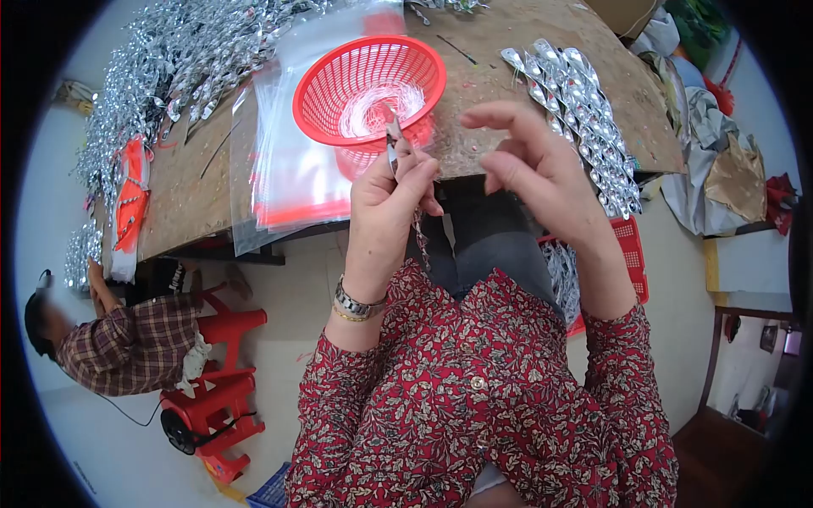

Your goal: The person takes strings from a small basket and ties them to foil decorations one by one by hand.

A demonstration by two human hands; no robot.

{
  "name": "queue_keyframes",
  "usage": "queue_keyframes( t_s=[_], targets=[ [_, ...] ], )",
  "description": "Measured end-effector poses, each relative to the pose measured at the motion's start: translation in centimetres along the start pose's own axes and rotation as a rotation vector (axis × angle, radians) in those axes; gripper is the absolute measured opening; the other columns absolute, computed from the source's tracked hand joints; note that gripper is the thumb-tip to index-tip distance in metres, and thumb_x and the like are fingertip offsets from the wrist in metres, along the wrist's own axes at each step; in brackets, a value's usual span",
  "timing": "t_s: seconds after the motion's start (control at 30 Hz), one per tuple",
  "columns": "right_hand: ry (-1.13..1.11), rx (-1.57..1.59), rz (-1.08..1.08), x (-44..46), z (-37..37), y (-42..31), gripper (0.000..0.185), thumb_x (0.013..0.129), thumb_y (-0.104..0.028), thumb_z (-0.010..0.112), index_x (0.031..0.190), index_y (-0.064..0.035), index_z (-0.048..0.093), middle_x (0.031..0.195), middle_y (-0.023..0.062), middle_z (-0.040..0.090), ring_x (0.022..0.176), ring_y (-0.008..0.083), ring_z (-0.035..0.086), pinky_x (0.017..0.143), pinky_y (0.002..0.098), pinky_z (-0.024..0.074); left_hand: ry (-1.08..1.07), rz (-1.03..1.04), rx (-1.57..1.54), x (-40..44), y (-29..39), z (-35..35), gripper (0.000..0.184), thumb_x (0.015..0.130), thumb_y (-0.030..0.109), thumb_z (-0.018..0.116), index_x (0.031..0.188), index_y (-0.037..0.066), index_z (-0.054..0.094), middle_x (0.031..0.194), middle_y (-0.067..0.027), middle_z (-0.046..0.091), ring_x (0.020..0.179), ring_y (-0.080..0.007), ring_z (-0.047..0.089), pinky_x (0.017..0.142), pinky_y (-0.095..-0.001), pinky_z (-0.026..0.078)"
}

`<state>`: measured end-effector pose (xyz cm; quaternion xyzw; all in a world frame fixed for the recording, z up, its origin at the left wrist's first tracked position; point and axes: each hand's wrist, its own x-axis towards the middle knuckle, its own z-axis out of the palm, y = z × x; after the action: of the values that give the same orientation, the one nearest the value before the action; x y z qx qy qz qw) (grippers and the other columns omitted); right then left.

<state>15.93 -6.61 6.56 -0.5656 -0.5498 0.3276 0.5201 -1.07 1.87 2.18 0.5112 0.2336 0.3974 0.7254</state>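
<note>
My left hand (383, 207), with a metal watch on its wrist, is closed in a pinch in front of the basket. A narrow shiny silver strip (391, 154) sticks up from its fingers, and a thin twisted strand (423, 244) hangs below; whether they are one piece is hidden. My right hand (538, 169) is raised to the right, thumb and fingers apart and bent, with nothing visible in it. Just beyond my left hand, a red plastic basket (315, 85) holds a coil of white and pink thread (360, 110).
Clear plastic bags (279, 173) lie under the basket. Silver twisted strips are heaped at left (140, 93) and bundled at right (584, 110) on the wooden table (474, 85). A red crate (628, 254) stands below. A co-worker (127, 339) sits left near red stools (224, 398).
</note>
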Motion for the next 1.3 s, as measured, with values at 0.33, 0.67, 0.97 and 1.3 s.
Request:
queue_keyframes(
  t_s=[0.33,0.67,0.97,1.3],
  targets=[
    [-0.156,-0.078,0.06,-0.4,1.3,1.9,0.014,0.087,-0.006,0.057,0.1,0.0007,0.057,0.085,0.0022,0.06,0.07,0.0061,0.054,0.062,0.0213,0.0451,-0.071,-0.013,0.188,-0.6,-0.1,0.3,0.009,0.091,0.009,0.057,0.091,0.001,0.06,0.074,0.0,0.057,0.061,-0.0062,0.055,0.056,-0.0209,0.048],
    [0.006,-0.33,-0.045,-1.2,-0.3,2.2,0.008,0.084,-0.007,0.062,0.085,0.0,0.059,0.072,-0.0015,0.054,0.067,0.005,0.049,0.058,0.0217,0.0391,-0.055,-0.084,0.087,-0.8,-1.7,0.4,0.012,0.09,0.011,0.058,0.082,0.002,0.057,0.071,0.003,0.053,0.058,-0.0043,0.051,0.054,-0.0194,0.045],
    [0.227,-0.104,-0.063,-2.2,-0.3,1.1,0.002,0.086,-0.002,0.06,0.087,-0.0015,0.059,0.079,-0.0042,0.055,0.07,0.0016,0.049,0.062,0.0171,0.0384,-0.107,-0.094,0.034,-0.8,-2.9,0.2,0.017,0.093,0.016,0.057,0.093,0.0,0.061,0.077,0.001,0.055,0.061,-0.0034,0.05,0.057,-0.0191,0.046],
    [0.312,-0.091,-0.164,-2.9,1.2,0.1,0.003,0.085,0.001,0.059,0.087,-0.0012,0.058,0.081,-0.0021,0.054,0.07,0.0032,0.048,0.062,0.0182,0.0383,-0.105,-0.094,-0.239,-1.1,-3.4,0.8,0.035,0.1,0.026,0.044,0.114,-0.003,0.057,0.092,-0.0039,0.057,0.076,-0.0078,0.053,0.076,-0.0273,0.051]
  ],
)
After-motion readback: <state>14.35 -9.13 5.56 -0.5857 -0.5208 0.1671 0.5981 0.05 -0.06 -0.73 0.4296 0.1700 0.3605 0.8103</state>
